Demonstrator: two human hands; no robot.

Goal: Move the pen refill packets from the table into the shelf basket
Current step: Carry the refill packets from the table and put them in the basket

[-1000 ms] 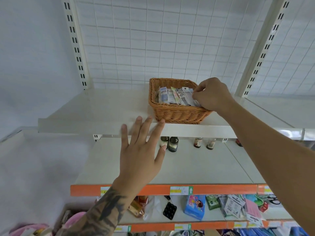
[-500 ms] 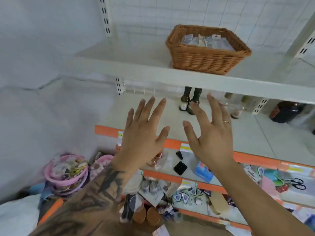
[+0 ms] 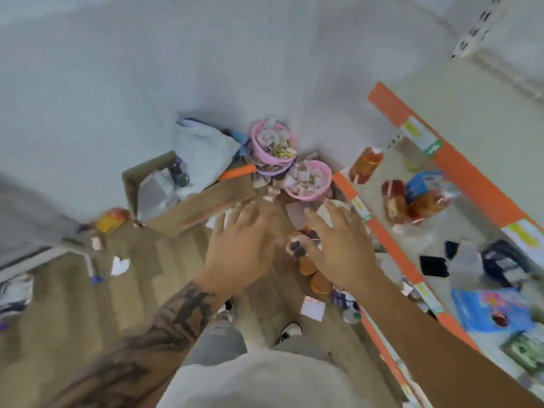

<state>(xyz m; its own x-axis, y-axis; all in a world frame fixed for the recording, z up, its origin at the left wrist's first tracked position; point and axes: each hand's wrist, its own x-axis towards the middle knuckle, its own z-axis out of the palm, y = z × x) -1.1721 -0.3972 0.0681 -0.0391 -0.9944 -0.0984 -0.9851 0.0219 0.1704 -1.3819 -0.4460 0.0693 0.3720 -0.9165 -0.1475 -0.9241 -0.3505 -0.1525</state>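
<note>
Head view: pink bowls at 12 o'clock hold small packets, behind empty, spread left hand and right hand.

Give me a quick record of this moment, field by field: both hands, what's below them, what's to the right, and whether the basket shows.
left hand: left hand open, fingers spread, holding nothing
right hand: right hand open, fingers spread, holding nothing
below hands: wood-look floor, cardboard box, two pink tubs of small items
right side: orange-edged shelves with assorted goods
wicker basket: not in view
refill packets: none clearly identifiable; picture blurred
</note>
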